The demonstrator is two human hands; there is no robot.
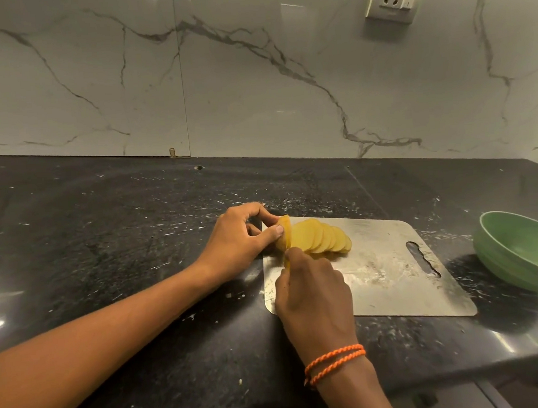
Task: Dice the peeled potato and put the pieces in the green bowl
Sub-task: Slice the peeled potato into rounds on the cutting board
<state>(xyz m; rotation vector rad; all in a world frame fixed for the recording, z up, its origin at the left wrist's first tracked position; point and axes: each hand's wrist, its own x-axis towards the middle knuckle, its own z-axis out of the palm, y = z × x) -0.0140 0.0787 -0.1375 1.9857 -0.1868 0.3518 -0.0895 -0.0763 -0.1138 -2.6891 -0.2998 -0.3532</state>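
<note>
**A:** How far along is the dicing?

**B:** Partway, I'd judge. The potato [319,237] is cut into round slices that lean on one another in a fanned row at the far left of the steel cutting board [390,268]. No cubes are visible, and the green bowl [525,249], off the board's right end on the black counter [120,233], looks empty as far as its inside shows. So cross-cutting and the transfer are both left.

**A:** What are the hands doing?

**B:** The left hand [244,237] pinches the last, leftmost slice between thumb and fingertips, holding it upright. The right hand [312,290], with orange threads [334,361] at the wrist, is curled with its fingertips at that slice's near edge. I can't tell whether it hides a knife; no blade shows.

**A:** Room to work?

**B:** The slices sit close to the board's left and far edges, so a piece could slide off onto the counter there. The board's middle and right, toward its handle slot [422,258], lie bare, a good area to restack and cut. The path right to the bowl is unobstructed. The board's near edge lies fairly close to the counter's front edge.
</note>
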